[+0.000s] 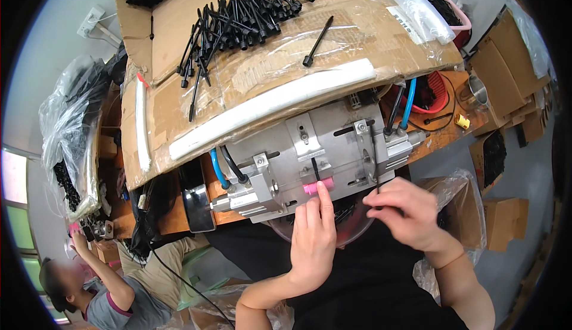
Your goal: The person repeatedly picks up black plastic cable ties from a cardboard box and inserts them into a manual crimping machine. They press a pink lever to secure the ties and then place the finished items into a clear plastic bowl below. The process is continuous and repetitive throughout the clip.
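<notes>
My left hand rests its straight index finger on a small pink cylinder at the front of a grey metal machine. Its other fingers are curled. A short black piece sits in the machine's middle, just beyond the pink part. At the machine's right side, my right hand pinches a thin black rod between thumb and fingers. The rod points upward, past a round metal bracket.
A cardboard sheet above the machine bears a heap of black rods and one loose rod. Blue hoses join the machine. A red basket stands right; a bowl sits below. Another person works at lower left.
</notes>
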